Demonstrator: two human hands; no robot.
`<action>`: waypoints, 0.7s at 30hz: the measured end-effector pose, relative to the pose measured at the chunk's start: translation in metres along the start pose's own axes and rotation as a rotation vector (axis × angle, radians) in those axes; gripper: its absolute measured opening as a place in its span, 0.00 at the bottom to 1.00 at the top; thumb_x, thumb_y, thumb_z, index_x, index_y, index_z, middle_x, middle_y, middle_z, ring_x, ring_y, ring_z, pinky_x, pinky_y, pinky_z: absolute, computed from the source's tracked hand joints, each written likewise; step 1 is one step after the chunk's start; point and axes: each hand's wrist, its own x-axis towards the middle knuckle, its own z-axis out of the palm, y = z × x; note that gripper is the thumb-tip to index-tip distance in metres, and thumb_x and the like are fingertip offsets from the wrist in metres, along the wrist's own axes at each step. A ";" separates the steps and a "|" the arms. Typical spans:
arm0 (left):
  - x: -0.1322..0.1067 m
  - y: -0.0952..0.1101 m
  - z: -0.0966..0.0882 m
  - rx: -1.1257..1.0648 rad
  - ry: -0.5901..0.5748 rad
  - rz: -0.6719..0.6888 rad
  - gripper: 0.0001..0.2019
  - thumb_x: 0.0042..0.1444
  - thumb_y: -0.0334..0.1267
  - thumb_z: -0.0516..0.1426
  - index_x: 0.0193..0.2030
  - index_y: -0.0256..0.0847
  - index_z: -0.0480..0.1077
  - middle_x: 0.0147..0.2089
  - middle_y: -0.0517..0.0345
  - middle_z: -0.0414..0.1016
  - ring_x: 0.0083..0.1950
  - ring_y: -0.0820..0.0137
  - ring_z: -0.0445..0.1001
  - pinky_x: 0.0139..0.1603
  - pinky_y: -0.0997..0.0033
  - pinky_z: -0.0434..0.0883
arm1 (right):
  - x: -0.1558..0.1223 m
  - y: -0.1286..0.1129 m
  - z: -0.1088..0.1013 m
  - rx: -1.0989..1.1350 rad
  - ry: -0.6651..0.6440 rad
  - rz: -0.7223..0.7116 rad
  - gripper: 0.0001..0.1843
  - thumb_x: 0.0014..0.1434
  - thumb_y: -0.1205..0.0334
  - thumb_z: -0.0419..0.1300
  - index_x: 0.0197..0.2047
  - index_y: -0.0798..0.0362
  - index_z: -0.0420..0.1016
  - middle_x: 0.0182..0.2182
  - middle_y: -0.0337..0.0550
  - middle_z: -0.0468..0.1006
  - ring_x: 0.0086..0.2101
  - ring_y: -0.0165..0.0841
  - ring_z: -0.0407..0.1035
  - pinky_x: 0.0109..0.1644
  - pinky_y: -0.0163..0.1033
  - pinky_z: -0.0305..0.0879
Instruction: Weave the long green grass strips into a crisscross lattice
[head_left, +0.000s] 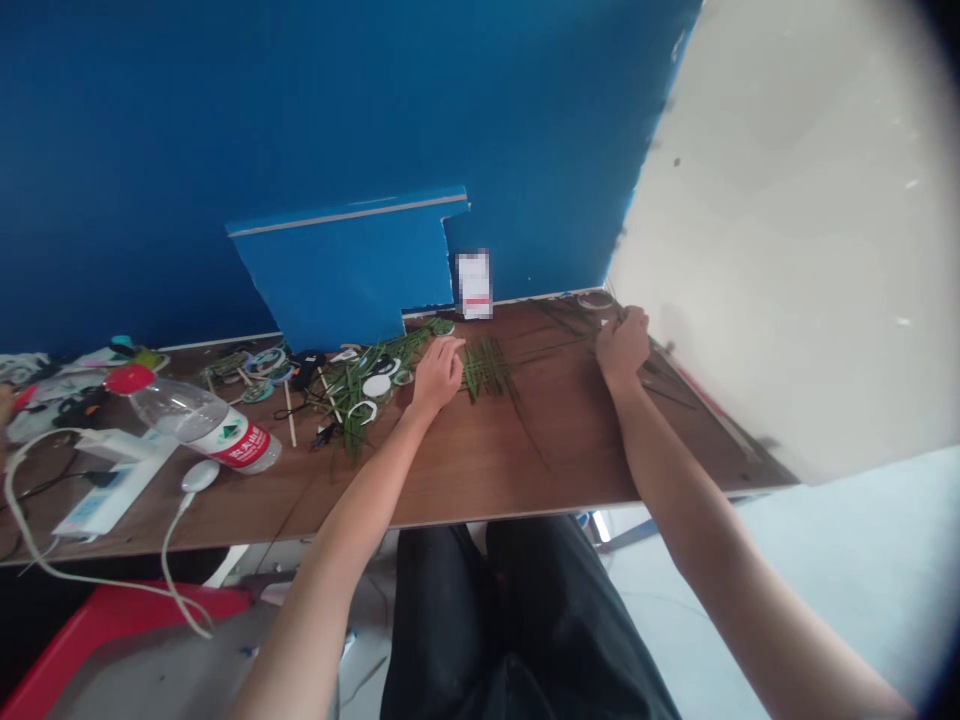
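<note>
A small mat of woven green leaf strips (487,366) lies on the brown table, with long loose ends reaching right and toward the front. My left hand (439,374) rests at the mat's left edge, fingers stretched out and touching it. To the right, my right hand (624,346) is closed near the back corner of the table. A thin strip runs from the mat to its fingers, which appear to pinch it; the fingertips are partly hidden. More loose leaf strips (559,312) lie behind and around the right hand.
Left of my left hand is a pile of green strips (352,385) with round pieces and sticks. Farther left are a plastic bottle (217,425), a power strip (112,490) and a white cable (176,560). A blue board (345,270) leans on the wall beside a white card (474,283).
</note>
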 end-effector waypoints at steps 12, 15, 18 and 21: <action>0.000 0.002 0.000 -0.016 -0.027 -0.001 0.15 0.62 0.28 0.47 0.54 0.40 0.66 0.51 0.48 0.71 0.57 0.63 0.69 0.58 0.62 0.68 | 0.008 0.011 0.013 0.043 0.034 -0.150 0.13 0.62 0.64 0.45 0.43 0.54 0.68 0.43 0.53 0.72 0.44 0.44 0.65 0.50 0.51 0.61; 0.000 0.001 0.000 -0.021 -0.040 -0.008 0.15 0.63 0.28 0.47 0.54 0.40 0.66 0.51 0.48 0.71 0.57 0.63 0.69 0.58 0.62 0.68 | 0.009 0.014 0.014 0.071 0.008 -0.193 0.11 0.60 0.65 0.47 0.43 0.53 0.67 0.43 0.52 0.72 0.45 0.43 0.65 0.51 0.51 0.61; 0.000 0.001 0.000 -0.020 -0.045 -0.009 0.15 0.62 0.28 0.47 0.54 0.40 0.66 0.51 0.48 0.71 0.57 0.63 0.70 0.57 0.62 0.68 | 0.008 0.016 0.017 0.114 -0.002 -0.209 0.11 0.57 0.66 0.48 0.44 0.52 0.66 0.42 0.51 0.71 0.45 0.43 0.64 0.51 0.51 0.61; 0.001 0.001 0.000 -0.013 -0.048 -0.005 0.15 0.62 0.27 0.47 0.53 0.40 0.66 0.51 0.49 0.71 0.56 0.63 0.70 0.57 0.63 0.68 | 0.008 0.017 0.020 0.135 0.001 -0.174 0.18 0.52 0.65 0.52 0.48 0.53 0.63 0.43 0.52 0.70 0.45 0.44 0.64 0.51 0.52 0.61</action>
